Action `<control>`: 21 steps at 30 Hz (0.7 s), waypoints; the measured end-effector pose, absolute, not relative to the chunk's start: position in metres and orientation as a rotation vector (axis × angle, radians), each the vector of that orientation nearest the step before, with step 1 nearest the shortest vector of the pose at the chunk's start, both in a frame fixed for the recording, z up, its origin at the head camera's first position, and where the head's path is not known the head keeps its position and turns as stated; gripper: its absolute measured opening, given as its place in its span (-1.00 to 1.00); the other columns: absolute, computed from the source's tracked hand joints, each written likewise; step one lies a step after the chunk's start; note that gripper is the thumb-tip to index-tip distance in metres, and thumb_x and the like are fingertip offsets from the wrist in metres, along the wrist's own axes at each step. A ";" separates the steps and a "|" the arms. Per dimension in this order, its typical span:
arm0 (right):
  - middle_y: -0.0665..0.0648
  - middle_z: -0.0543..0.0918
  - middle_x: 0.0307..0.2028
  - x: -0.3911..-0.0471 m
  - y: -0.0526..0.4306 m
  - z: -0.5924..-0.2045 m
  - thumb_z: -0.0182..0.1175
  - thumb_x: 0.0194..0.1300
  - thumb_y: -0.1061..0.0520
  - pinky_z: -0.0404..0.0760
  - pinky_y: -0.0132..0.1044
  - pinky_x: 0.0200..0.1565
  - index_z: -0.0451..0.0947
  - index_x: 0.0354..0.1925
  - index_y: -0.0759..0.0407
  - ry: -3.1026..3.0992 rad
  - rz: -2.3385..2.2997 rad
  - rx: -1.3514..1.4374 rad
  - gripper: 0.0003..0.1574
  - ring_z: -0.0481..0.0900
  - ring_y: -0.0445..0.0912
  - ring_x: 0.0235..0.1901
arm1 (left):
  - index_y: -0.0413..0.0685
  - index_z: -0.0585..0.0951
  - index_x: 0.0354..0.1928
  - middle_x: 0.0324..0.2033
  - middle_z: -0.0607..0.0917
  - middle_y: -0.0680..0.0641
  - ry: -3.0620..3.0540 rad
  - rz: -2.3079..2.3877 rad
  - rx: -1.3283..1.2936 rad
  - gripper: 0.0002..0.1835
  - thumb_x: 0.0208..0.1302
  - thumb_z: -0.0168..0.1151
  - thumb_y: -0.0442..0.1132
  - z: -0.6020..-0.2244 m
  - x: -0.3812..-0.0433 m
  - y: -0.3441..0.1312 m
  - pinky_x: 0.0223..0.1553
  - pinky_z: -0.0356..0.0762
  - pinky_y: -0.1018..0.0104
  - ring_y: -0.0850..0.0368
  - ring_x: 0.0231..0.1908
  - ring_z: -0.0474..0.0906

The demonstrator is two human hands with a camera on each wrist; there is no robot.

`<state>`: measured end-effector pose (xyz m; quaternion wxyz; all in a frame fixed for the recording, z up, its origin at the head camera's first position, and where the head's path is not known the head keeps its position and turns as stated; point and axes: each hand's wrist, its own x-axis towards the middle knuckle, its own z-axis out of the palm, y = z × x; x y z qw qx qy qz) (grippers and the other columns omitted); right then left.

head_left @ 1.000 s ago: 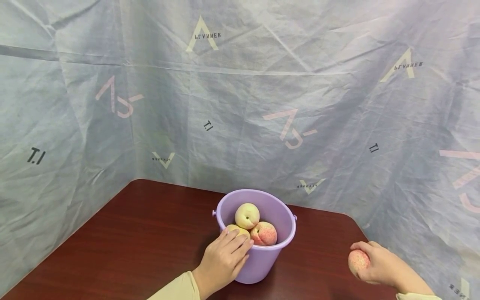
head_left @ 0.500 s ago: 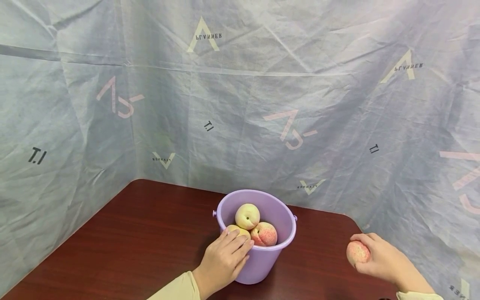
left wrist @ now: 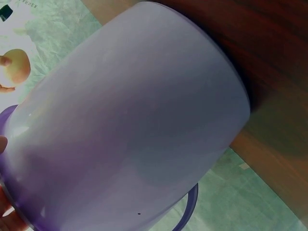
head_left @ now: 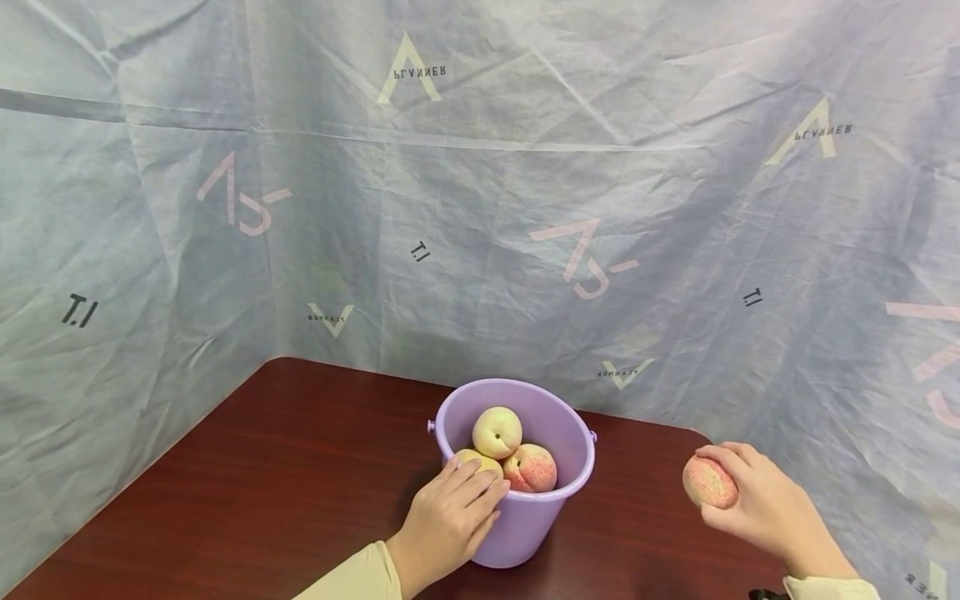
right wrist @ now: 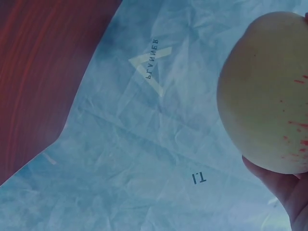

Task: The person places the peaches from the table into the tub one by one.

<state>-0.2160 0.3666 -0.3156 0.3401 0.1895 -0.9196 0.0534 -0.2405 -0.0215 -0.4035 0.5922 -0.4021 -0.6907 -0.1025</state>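
Observation:
A purple bucket (head_left: pixel 517 521) stands upright on the table with peaches inside. My left hand (head_left: pixel 450 508) holds its near rim, the fingers lying over the edge and partly covering a yellow peach (head_left: pixel 480 460). Behind that one sits a pale peach (head_left: pixel 497 432), and to its right a red-flecked peach (head_left: pixel 531 468). Off to the bucket's right, my right hand (head_left: pixel 765 500) grips another peach (head_left: pixel 709 482), raised in the air. Up close in the right wrist view, this peach (right wrist: pixel 269 96) is pale with red flecks. The bucket's side (left wrist: pixel 130 115) fills most of the left wrist view.
The dark red-brown table (head_left: pixel 285 467) has rounded far corners. Crumpled grey sheeting (head_left: pixel 480 192) with printed letters hangs behind and beside it. A purple bucket handle (left wrist: pixel 190 209) shows at the bottom of the left wrist view.
My right hand has risen and shifted a little left with its peach, toward the bucket. The left hand and the bucket stay in place.

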 end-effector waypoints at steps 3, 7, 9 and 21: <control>0.14 0.59 -0.16 -0.216 0.364 -0.315 0.46 -0.53 0.14 0.45 -0.09 -0.49 0.57 -0.12 0.02 -2.369 0.154 0.496 -0.23 0.57 0.10 -0.30 | -0.03 0.73 -0.15 -0.18 0.73 0.03 -1.607 -0.234 -0.935 -0.57 0.52 -0.19 -0.15 -0.403 -0.240 -0.022 -0.09 0.60 0.06 0.03 -0.12 0.64; 0.13 0.59 -0.14 -0.217 0.359 -0.314 0.47 -0.53 0.13 0.45 -0.10 -0.49 0.58 -0.10 0.02 -2.354 0.174 0.499 -0.21 0.57 0.10 -0.30 | -0.03 0.73 -0.14 -0.17 0.73 0.03 -1.610 -0.228 -0.936 -0.58 0.51 -0.19 -0.15 -0.403 -0.240 -0.022 -0.08 0.60 0.06 0.03 -0.11 0.64; 0.12 0.59 -0.14 -0.218 0.356 -0.314 0.47 -0.54 0.13 0.46 -0.10 -0.48 0.58 -0.11 0.02 -2.337 0.180 0.511 -0.21 0.57 0.08 -0.31 | -0.03 0.73 -0.14 -0.17 0.72 0.02 -1.613 -0.230 -0.938 -0.57 0.52 -0.20 -0.14 -0.403 -0.240 -0.022 -0.08 0.60 0.06 0.02 -0.11 0.64; 0.15 0.60 -0.13 -0.223 0.340 -0.314 0.43 -0.57 0.11 0.51 -0.04 -0.46 0.60 -0.15 0.05 -2.231 0.184 0.582 -0.23 0.58 0.10 -0.29 | -0.03 0.72 -0.14 -0.17 0.72 0.02 -1.617 -0.229 -0.948 -0.58 0.51 -0.19 -0.14 -0.402 -0.238 -0.023 -0.08 0.59 0.06 0.03 -0.11 0.63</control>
